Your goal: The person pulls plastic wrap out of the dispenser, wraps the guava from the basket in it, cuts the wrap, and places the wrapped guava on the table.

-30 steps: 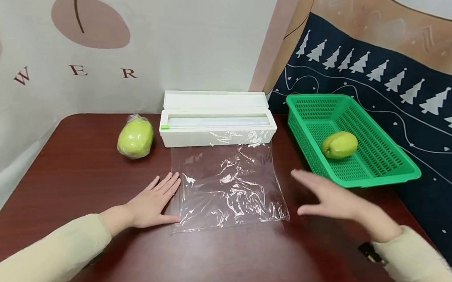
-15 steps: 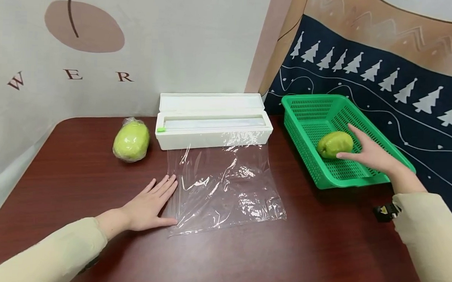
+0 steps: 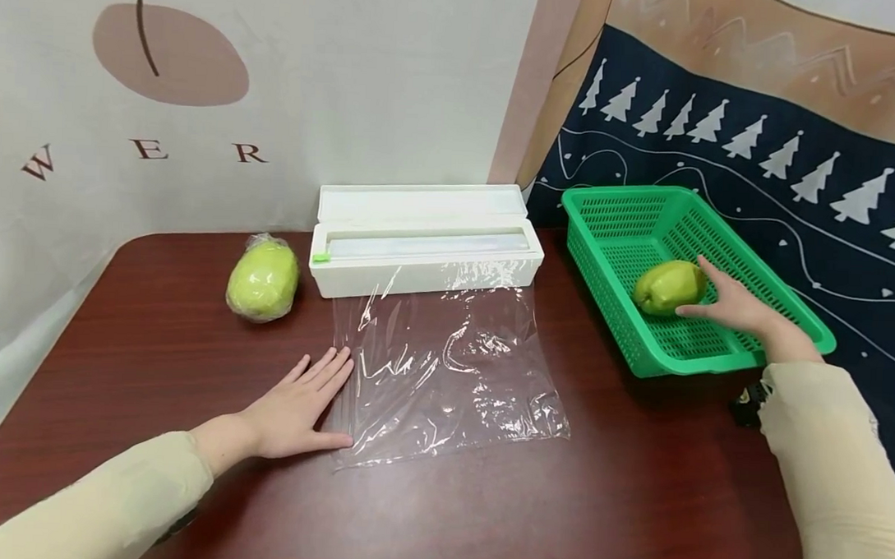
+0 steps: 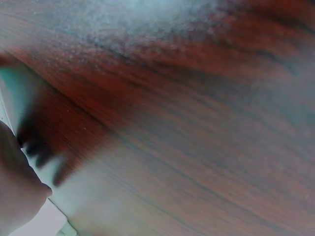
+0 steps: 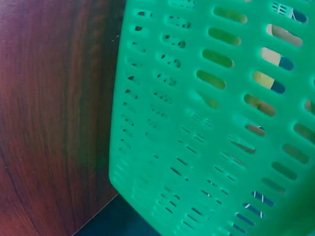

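In the head view, the left hand (image 3: 295, 410) lies flat with fingers spread on the left edge of a sheet of clear cling film (image 3: 452, 370). The film runs from a white cling film dispenser box (image 3: 426, 270) with its lid raised. The right hand (image 3: 742, 310) reaches into a green plastic basket (image 3: 778, 344). Its thumb and fingers grip the right end of a smooth, oval yellow-green fruit (image 3: 668, 287); some of the fingers are hidden. The right wrist view shows the slotted wall of the basket (image 5: 162, 123), and parts of the fruit show through the slots.
A film-wrapped green fruit (image 3: 264, 280) stands on the dark red wooden table (image 3: 439, 518), left of the dispenser. A pale printed cloth hangs behind the table. Dark blue cloth (image 3: 862, 269) with white trees lies along the right side, close to the basket.
From beside the film, my right hand has moved right into the basket and closed in on the fruit. My left hand stays on the film's left edge.
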`<state>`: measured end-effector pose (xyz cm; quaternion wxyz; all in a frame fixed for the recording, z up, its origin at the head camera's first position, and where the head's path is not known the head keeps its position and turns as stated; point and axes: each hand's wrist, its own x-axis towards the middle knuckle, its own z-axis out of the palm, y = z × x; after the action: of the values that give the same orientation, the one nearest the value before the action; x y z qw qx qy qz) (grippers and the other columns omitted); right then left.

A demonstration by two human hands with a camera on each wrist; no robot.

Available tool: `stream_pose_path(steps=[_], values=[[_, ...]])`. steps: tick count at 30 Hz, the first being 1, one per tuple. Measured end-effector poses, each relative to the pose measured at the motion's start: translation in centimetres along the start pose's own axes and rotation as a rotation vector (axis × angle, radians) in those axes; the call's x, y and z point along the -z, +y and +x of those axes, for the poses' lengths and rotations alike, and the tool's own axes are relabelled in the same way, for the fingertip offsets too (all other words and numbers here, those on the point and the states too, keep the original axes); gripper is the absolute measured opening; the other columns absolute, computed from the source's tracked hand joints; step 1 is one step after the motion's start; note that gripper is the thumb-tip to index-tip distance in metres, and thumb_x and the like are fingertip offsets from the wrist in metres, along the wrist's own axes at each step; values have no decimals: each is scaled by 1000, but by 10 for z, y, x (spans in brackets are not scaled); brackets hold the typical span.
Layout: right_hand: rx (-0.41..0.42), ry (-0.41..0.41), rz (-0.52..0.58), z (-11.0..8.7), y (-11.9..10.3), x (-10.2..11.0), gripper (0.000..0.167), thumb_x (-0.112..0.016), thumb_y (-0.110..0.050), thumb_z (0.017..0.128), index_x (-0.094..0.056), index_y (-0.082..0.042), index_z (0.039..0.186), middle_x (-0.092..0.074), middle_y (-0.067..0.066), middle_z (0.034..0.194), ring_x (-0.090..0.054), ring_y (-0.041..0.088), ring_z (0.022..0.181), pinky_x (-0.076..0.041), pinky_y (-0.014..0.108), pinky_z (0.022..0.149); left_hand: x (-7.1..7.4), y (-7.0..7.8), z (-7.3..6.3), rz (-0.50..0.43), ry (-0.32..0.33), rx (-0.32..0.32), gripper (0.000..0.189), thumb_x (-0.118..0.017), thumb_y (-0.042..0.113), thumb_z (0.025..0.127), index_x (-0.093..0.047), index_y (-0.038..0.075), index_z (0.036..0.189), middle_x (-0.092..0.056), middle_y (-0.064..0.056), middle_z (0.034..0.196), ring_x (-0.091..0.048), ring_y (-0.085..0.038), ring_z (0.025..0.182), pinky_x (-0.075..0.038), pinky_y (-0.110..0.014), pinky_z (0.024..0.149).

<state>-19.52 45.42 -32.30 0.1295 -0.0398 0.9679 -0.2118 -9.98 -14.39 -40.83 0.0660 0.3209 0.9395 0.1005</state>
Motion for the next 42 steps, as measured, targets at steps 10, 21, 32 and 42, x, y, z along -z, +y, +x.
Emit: stream_pose_path(steps=[10, 21, 32, 42], values=[[-25, 68, -116, 1, -2, -2, 83, -68, -29, 84, -21, 13, 138, -22, 45, 128, -24, 56, 114, -31, 66, 88, -1, -1, 0, 3, -14, 18, 99, -57, 64, 79, -27, -4, 144, -18, -21, 154, -17, -39, 142, -16, -59, 111], [-42, -11, -27, 4, -3, -9, 89, -60, -38, 88, -12, 17, 139, -32, 40, 126, -38, 48, 108, -41, 56, 84, 3, 2, 0, 8, 2, 2, 97, -56, 64, 80, -30, -5, 143, -23, -22, 152, -21, -39, 141, -19, -60, 110], [-67, 11, 62, 4, -5, -11, 88, -61, -38, 88, -13, 13, 140, -35, 37, 125, -43, 45, 107, -43, 48, 81, 3, 2, 0, 6, 0, 10, 98, -56, 65, 79, -30, -5, 143, -23, -22, 153, -20, -39, 141, -18, -60, 110], [-65, 175, 223, -7, -6, -3, 82, -58, -36, 90, -13, 7, 145, -31, 32, 134, -44, 10, 92, -40, 15, 65, 4, 3, 0, 6, -20, 18, 97, -56, 64, 80, -29, -4, 144, -22, -21, 153, -20, -39, 141, -17, -59, 111]])
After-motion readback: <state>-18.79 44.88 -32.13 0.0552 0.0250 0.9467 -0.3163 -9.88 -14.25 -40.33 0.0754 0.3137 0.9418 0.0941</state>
